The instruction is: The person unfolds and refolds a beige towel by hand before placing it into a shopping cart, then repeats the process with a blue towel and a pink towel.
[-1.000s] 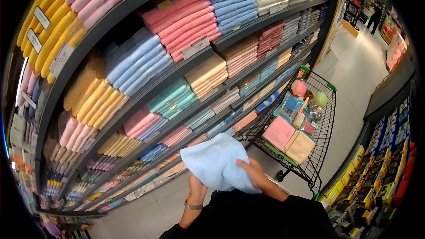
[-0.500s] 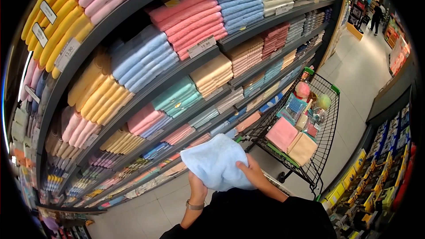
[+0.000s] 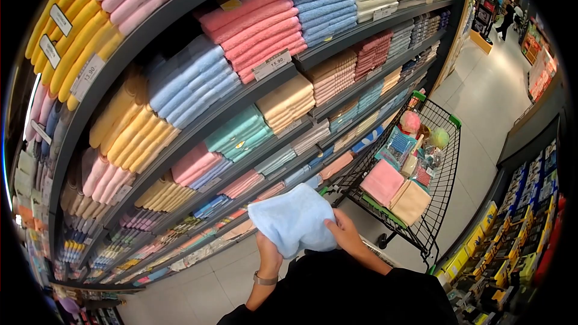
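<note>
A light blue towel (image 3: 295, 216), folded and softly creased, is held up in front of my body. My left hand (image 3: 268, 251) supports it from below at its left side, with the fingers mostly hidden under the cloth. On the right edge, my right hand (image 3: 345, 232) grips the towel with the thumb on top and the other fingers partly out of sight. A watch or bracelet (image 3: 265, 278) circles my left wrist. Just beyond the towel, to the right, stands a shopping cart (image 3: 447, 201).
Shelves (image 3: 198, 121) of folded towels in many colours run along the left. In the cart lie a pink towel (image 3: 383, 182), a beige towel (image 3: 410, 202) and several packaged items. Yellow-and-black goods (image 3: 494, 247) line the right. A person (image 3: 507, 22) is far down the aisle.
The towel and my hands have barely moved; the towel's left corner shifts slightly right. The distant person has moved a little to the left.
</note>
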`<state>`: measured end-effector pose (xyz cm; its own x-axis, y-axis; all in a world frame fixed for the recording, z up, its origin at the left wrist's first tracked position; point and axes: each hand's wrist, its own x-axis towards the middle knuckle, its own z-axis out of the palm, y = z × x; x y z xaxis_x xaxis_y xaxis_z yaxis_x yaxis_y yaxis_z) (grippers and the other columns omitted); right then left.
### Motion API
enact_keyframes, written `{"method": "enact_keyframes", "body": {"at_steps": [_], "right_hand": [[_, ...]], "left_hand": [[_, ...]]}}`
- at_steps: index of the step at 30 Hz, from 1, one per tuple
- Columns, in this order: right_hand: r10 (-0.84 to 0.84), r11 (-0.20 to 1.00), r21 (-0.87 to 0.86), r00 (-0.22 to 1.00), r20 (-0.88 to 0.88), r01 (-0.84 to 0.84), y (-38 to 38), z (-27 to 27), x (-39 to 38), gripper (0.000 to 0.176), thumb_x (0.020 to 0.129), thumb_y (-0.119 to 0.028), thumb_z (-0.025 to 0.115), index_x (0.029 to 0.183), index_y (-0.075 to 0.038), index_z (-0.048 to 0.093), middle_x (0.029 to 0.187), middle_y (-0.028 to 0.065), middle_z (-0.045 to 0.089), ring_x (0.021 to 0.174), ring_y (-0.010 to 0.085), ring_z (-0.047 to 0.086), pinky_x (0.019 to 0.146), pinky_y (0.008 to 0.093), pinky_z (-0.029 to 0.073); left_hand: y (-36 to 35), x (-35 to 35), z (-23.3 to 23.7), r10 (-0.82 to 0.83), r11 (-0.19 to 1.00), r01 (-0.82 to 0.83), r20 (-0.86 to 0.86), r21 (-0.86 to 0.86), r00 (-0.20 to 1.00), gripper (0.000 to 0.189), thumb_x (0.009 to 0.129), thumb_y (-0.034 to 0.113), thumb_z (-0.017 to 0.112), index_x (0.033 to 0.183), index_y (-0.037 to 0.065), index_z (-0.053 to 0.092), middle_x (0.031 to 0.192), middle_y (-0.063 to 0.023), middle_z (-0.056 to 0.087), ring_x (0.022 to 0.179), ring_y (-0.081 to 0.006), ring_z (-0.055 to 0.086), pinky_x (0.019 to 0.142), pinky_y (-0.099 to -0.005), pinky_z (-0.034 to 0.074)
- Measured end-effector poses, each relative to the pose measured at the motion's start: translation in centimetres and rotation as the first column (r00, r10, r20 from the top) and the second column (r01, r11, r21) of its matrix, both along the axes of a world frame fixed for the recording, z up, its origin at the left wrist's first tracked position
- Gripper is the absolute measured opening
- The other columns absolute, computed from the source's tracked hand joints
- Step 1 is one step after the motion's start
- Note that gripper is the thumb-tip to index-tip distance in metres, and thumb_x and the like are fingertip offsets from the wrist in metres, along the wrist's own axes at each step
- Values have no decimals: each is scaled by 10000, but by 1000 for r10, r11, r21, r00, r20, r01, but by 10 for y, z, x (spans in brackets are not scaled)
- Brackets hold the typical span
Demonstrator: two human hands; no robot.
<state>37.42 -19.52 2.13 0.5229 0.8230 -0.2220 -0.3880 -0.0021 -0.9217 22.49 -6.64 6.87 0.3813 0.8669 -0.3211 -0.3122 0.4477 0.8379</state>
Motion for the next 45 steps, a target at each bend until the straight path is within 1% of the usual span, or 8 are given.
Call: {"method": "enact_keyframes", "body": {"at_steps": [6, 9, 15, 30, 33, 36, 42, 45], "right_hand": [[34, 998, -59, 999, -25, -35, 1, 0, 3, 304, 946, -106, 560, 1217, 28, 532, 1062, 56, 614, 953, 107, 567, 847, 253, 454], [-8, 1000, 7, 991, -134, 9, 3, 10, 2, 240, 938, -127, 583, 1127, 20, 563, 990, 54, 618, 904, 105, 565, 809, 249, 449], [83, 994, 108, 846, -527, -30, -1, 35, 7, 367, 936, -155, 604, 1241, 38, 535, 1115, 89, 632, 994, 156, 607, 877, 292, 484], [127, 983, -55, 872, -473, -173, 0, 31, 7, 401, 931, -226, 631, 1224, 37, 555, 1061, 94, 654, 896, 151, 640, 786, 288, 526], [68, 994, -48, 918, -392, -95, 3, 27, 6, 402, 943, -220, 611, 1245, 33, 528, 1057, 88, 643, 916, 154, 625, 815, 295, 512], [-13, 999, -43, 996, -85, 9, 4, 14, 6, 330, 940, -131, 590, 1227, 20, 528, 1122, 94, 605, 976, 144, 588, 886, 306, 475], [-172, 985, 95, 900, 401, 146, 5, 31, 12, 342, 928, -70, 547, 1263, -17, 499, 1210, 89, 495, 1059, 152, 521, 879, 261, 435], [-67, 997, -18, 950, 305, 76, 8, 41, -4, 423, 905, -100, 570, 1302, 2, 464, 1215, 165, 491, 1106, 247, 516, 951, 338, 406]], "left_hand": [[4, -1, -10, -9, 1000, 9, 7, -5, 1000, 338, 1017, 204, 417, 1250, -25, 503, 1207, -117, 589, 1078, -216, 589, 926, -338, 491], [5, -1, -10, -16, 1000, 16, 8, -10, 1000, 340, 1017, 206, 414, 1251, -25, 502, 1208, -118, 590, 1079, -217, 591, 928, -338, 491], [10, 1, -9, -30, 996, 34, 44, -84, 999, 368, 1023, 234, 383, 1266, -17, 499, 1230, -125, 587, 1101, -230, 590, 944, -346, 487], [12, 3, -14, -149, 967, 179, 166, -181, 975, 370, 1009, 215, 416, 1289, -20, 479, 1245, -134, 579, 1123, -247, 581, 971, -364, 476], [14, 1, -19, -142, 972, 166, 145, -168, 979, 361, 1010, 206, 419, 1284, -21, 482, 1238, -132, 581, 1110, -240, 586, 963, -359, 481], [12, 0, -20, -144, 981, 154, 93, -114, 985, 371, 1015, 226, 410, 1298, -7, 472, 1252, -127, 575, 1119, -245, 583, 965, -369, 483], [9, 5, -16, -101, 993, 104, 46, -61, 994, 403, 1023, 276, 393, 1333, 26, 451, 1293, -124, 557, 1149, -256, 575, 978, -390, 482], [6, 11, -11, -73, 995, 77, 57, -66, 996, 371, 1021, 250, 395, 1296, 16, 480, 1260, -121, 572, 1120, -244, 585, 959, -372, 490]]}}
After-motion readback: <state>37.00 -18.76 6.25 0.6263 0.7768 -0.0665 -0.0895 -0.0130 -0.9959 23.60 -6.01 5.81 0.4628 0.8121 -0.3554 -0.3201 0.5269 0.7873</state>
